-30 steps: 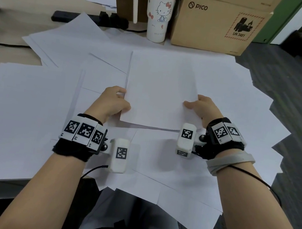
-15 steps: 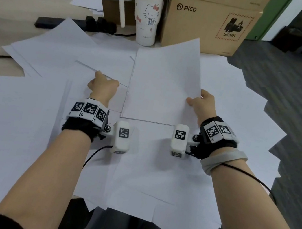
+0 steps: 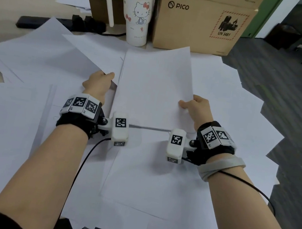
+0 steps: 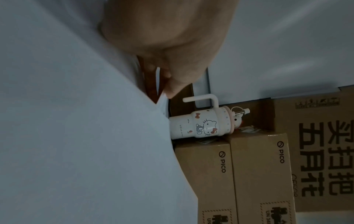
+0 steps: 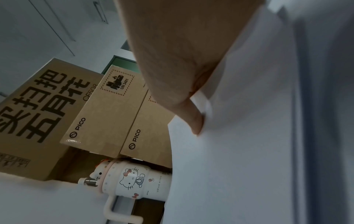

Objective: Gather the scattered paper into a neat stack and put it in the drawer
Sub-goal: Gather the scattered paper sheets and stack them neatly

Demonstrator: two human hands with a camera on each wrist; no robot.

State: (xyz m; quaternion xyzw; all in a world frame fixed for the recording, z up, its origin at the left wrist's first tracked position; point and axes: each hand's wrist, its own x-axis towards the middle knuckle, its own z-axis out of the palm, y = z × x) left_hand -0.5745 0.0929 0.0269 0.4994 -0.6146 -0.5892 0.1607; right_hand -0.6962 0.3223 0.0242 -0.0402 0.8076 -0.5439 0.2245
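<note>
Head view: small stack (image 3: 154,88) is pinched at its right edge by the right hand (image 3: 198,109), left hand (image 3: 97,84) pinching a loose sheet (image 3: 73,60) on the surface — edges should probably be squared before more gets added.

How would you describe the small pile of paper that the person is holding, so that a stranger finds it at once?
Start at the cardboard PICO box and the cat-print tumbler, then come toward the person. The held stack lies just before them, gripped by the right hand. Unlike the loose sheets, its edges are squared.
</note>
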